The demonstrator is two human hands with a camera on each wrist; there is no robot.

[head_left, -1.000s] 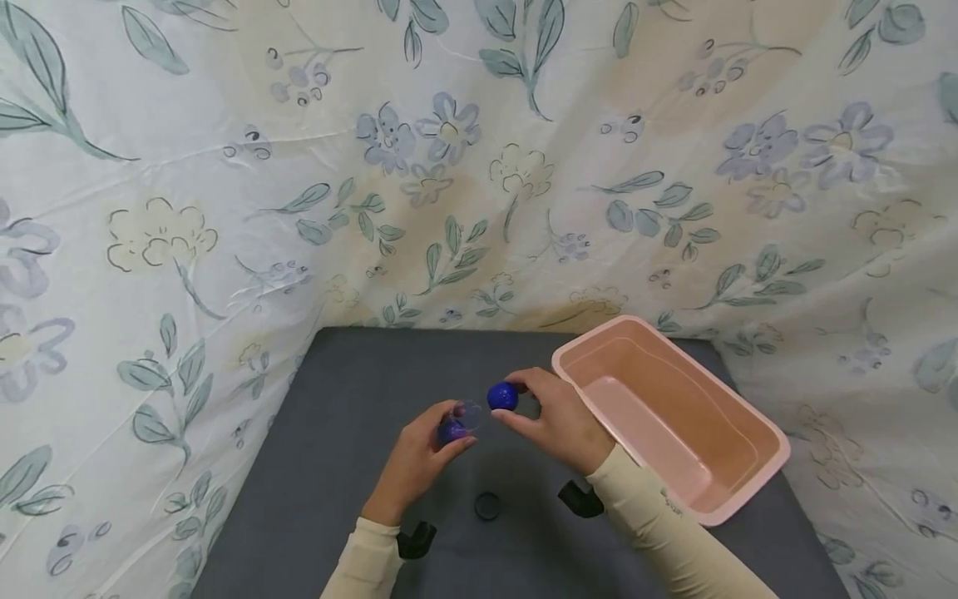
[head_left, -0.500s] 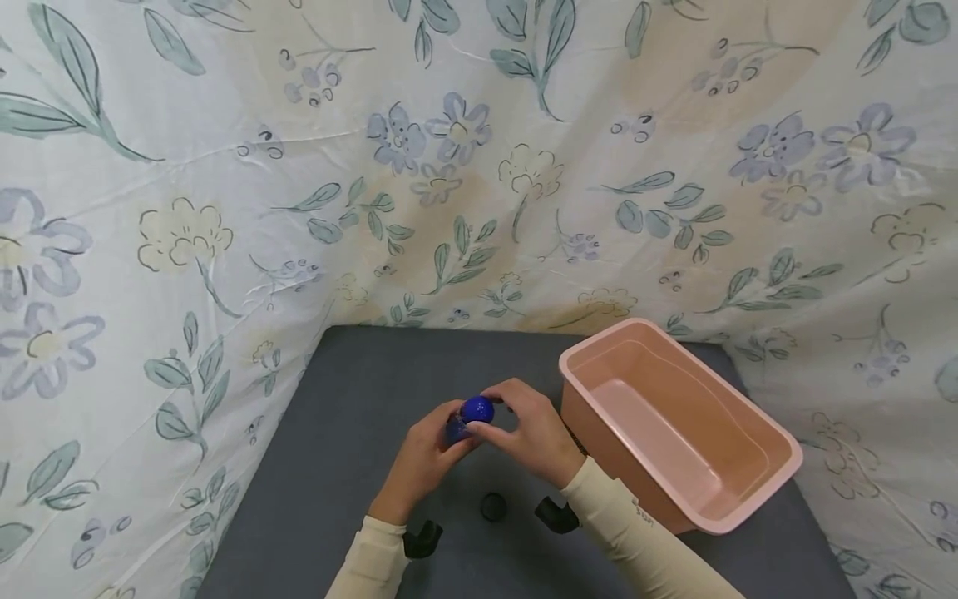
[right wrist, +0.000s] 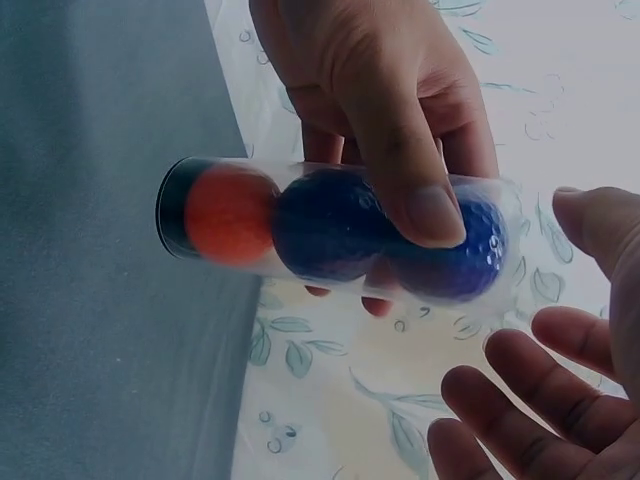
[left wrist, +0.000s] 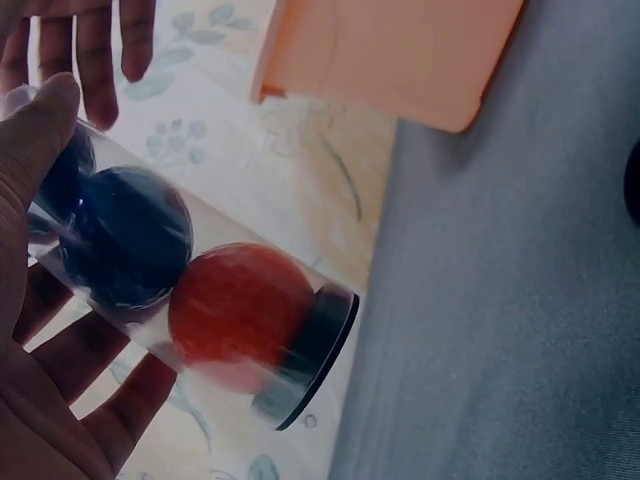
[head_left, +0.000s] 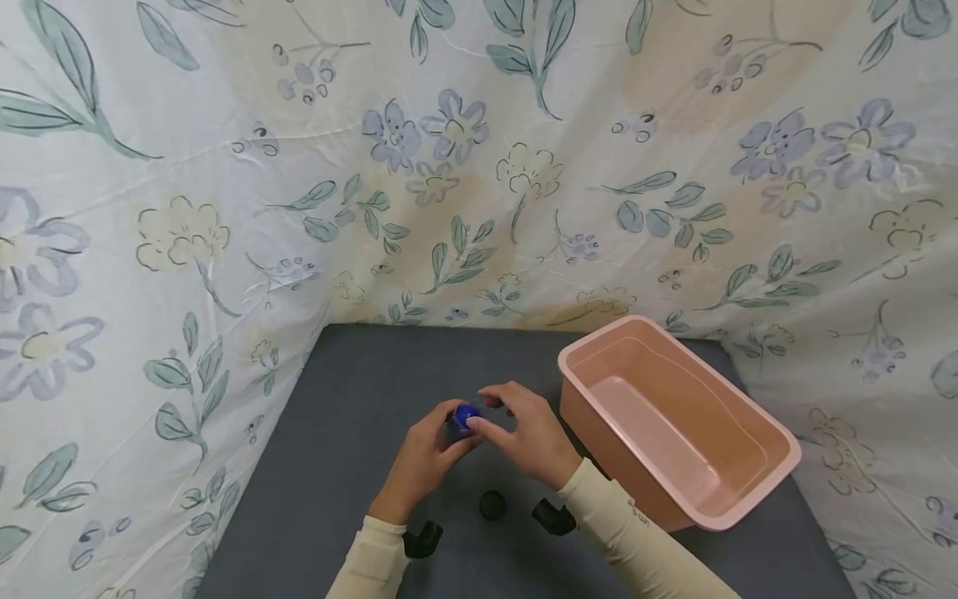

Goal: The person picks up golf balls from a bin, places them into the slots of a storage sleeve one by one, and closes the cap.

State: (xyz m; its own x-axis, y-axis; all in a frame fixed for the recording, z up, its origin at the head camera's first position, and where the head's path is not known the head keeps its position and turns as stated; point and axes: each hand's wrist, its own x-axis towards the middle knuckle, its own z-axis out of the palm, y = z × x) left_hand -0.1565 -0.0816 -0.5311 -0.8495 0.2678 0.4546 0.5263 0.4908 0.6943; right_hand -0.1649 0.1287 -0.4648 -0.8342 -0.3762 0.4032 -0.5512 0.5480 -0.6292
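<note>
My left hand (head_left: 419,453) grips a clear plastic tube (left wrist: 205,222), its thumb lying across the tube near the uncapped end. A black cap (right wrist: 176,212) closes the far end. Inside, in a row, are an orange-red ball (right wrist: 232,215), a dark blue ball (right wrist: 328,225) and a dimpled blue golf ball (right wrist: 482,248) nearest the mouth. Just off that mouth is my right hand (head_left: 535,437), thumb and fingers spread with nothing held. In the right wrist view its fingertips (right wrist: 470,385) stand apart from the tube.
A loose round black cap (head_left: 492,505) lies on the dark grey table (head_left: 359,374) in front of the hands. To the right stands a pink plastic bin (head_left: 629,449). Floral cloth (head_left: 464,208) hangs behind and at the sides.
The right hand brought a blue golf ball leftward to the tube's mouth. That ball is now inside the tube, and the right fingers have come off it.
</note>
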